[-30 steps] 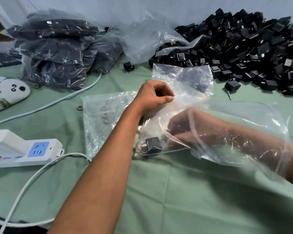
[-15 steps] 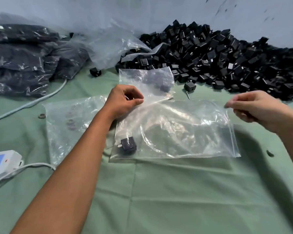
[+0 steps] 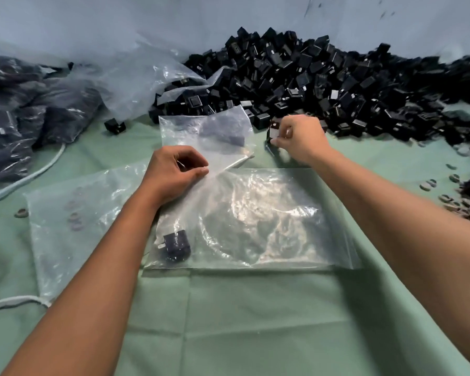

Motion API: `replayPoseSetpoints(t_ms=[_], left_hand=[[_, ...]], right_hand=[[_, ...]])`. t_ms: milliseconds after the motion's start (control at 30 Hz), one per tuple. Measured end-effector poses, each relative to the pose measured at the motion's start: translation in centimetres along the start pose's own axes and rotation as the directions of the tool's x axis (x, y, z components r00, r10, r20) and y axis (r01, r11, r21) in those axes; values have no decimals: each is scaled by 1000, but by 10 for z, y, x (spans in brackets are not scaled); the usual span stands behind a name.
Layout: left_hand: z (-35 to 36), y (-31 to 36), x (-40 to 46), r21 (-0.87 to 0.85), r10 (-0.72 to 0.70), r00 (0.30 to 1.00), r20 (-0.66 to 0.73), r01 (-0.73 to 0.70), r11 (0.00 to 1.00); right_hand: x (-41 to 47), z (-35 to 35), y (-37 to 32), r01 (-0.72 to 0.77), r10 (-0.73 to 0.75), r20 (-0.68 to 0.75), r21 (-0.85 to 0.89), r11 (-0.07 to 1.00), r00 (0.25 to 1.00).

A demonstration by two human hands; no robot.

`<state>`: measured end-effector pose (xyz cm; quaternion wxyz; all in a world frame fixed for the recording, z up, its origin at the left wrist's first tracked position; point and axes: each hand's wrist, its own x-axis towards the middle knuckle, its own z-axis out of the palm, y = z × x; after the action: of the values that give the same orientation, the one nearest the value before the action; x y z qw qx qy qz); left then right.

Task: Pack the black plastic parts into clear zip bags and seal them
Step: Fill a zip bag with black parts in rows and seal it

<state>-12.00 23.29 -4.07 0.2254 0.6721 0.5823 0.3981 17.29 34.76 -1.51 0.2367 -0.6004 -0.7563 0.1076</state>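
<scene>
**Left hand on the bag mouth, right hand at the heap**

Nearest the bench's front edge, bare green cloth [image 3: 228,321] runs under both forearms. Just beyond it lies a clear zip bag [image 3: 255,221], flat on the cloth near the middle of the bench, with one black plastic part [image 3: 176,245] inside at its near left corner. A second clear bag [image 3: 73,221] lies beside it on the left, partly under the left forearm, with a few small pale discs showing through it. A white cable [image 3: 14,301] crosses the front left corner.

At the far left corner of the middle bag, the left hand [image 3: 174,172] pinches the plastic between curled fingers and thumb, lifting that edge a little. Behind the hand another clear bag [image 3: 205,131] stands partly raised, something dark showing through it.

Further back and to the right, the right hand [image 3: 296,138] has its fingers curled around a black part [image 3: 274,129] with a light face, right at the near edge of the heap of black parts [image 3: 323,77]. That heap spreads along the back of the bench towards the right edge. One stray part [image 3: 115,125] sits alone left of the heap.

Toward the back left corner, crumpled clear plastic [image 3: 136,74] is draped, and filled dark bags [image 3: 33,109] are stacked against the left edge. Small round pieces [image 3: 451,185] are scattered near the right edge.
</scene>
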Motion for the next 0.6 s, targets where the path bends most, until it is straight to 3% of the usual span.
replayPoseSetpoints(t_ms=[167,267,333,433,600], left_hand=[[1,3,0,13,12,1000,-5,-11,1000],[2,6,-3,40,19,1000,-12,-19,999],[3,7,-3,58,21,1000,-22,-19,998],[4,6,-3,101,32,999,-32,-29,995],[6,4,-4,206,48,997,-65,-33,978]], right_hand=[[-19,-14,20,-74,76,-39,45,996,996],[-22,-18,16,121,-119,100,-13,993,988],[-19,-18,5,277,-258,226,-59,959,939],[-12,-16,-9,359,-298,336,-135,924,894],[-23,-29,0,183,-153,216,-126,975,964]])
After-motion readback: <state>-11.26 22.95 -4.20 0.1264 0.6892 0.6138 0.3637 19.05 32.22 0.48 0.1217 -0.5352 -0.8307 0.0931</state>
